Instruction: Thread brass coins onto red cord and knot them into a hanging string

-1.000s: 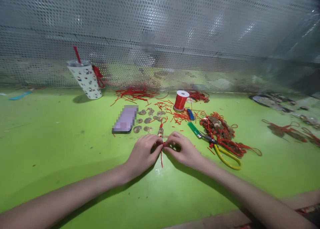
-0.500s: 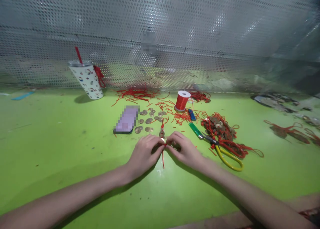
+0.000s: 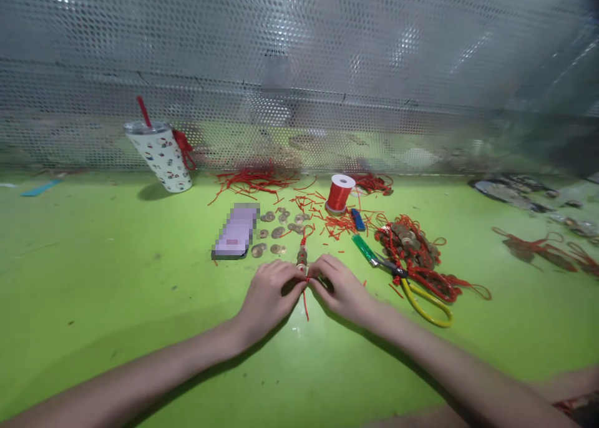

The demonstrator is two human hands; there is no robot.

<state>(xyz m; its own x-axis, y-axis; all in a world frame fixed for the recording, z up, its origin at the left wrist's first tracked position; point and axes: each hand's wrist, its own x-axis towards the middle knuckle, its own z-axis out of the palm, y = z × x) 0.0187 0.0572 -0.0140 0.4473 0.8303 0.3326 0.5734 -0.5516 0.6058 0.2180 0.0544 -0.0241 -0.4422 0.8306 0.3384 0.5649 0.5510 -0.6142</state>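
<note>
In the head view, my left hand (image 3: 274, 297) pinches red cord (image 3: 306, 306) between thumb and forefinger at the lower end of a coin charm. My right hand (image 3: 340, 291) pinches the same cord from the other side, fingertips almost touching the left ones. The coin charm (image 3: 302, 257) lies on the table pointing away from me, its round coins in a row with a knotted red loop at the far end. A loose cord end trails toward me below the fingers. The exact knot is hidden by my fingertips.
Loose coins (image 3: 277, 232) and a phone (image 3: 236, 231) lie left of the charm. Beyond are a red cord spool (image 3: 340, 194), cord scraps, and a tumbler (image 3: 161, 156). Right are a green lighter (image 3: 365, 251), yellow-handled scissors (image 3: 425, 306) and piled coin charms (image 3: 409, 244). A perforated screen (image 3: 210, 103) stands behind.
Both hands stay pinched on the cord, close together at the charm's lower end. The whole view has shifted slightly, so things sit a little lower. More of the nearest coin shows.
</note>
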